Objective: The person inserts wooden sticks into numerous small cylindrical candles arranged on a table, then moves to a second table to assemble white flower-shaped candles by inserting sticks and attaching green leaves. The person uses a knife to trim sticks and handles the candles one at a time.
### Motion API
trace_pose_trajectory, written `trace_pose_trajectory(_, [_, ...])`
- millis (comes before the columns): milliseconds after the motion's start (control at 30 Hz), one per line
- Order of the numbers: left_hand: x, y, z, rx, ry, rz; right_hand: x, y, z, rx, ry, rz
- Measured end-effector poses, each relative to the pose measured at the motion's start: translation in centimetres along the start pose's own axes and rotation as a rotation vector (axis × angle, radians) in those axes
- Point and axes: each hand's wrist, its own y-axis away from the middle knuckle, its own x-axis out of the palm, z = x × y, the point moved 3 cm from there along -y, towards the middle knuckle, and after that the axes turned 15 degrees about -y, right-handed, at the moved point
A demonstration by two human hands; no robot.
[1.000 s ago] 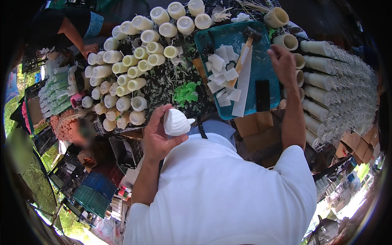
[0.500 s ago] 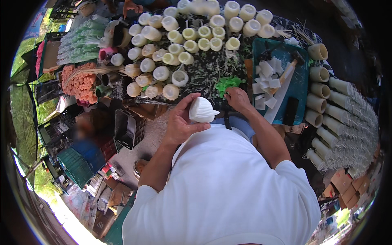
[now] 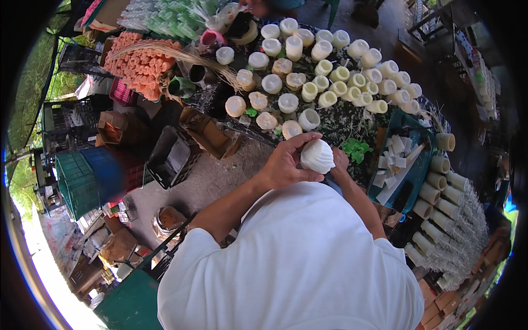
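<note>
My left hand is wrapped round a white candle with ribbed sides, thumb below it and fingers over its top. Close against the candle's right side is my right hand, its fingers curled; the candle partly hides them, and what they hold does not show. Just right of that hand, a small heap of bright green wax-like pieces lies on the dark, wax-spotted table. Both hands are at the table's near edge, in front of my white shirt.
Pale cylindrical candles crowd the table beyond my hands. To the right, a teal tray holds white slabs and a wooden-handled tool. Many wicked candles lie stacked farther right. Orange wax pieces and crates are at left.
My right hand has left the green pieces and come up beside the candle. The left hand still holds the candle, now turned differently. The view has swung, shifting the table to the right.
</note>
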Motion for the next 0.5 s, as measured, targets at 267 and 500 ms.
trace_pose_trajectory(267, [-3.7, 1.7, -0.5, 0.093, -0.003, -0.014, 0.1, -0.6, 0.9, 0.098, 0.163, -0.079])
trace_pose_trajectory(500, [-3.4, 3.0, -0.5, 0.112, -0.018, -0.098, -1.5, 0.5, 3.4, -0.020, 0.035, -0.149])
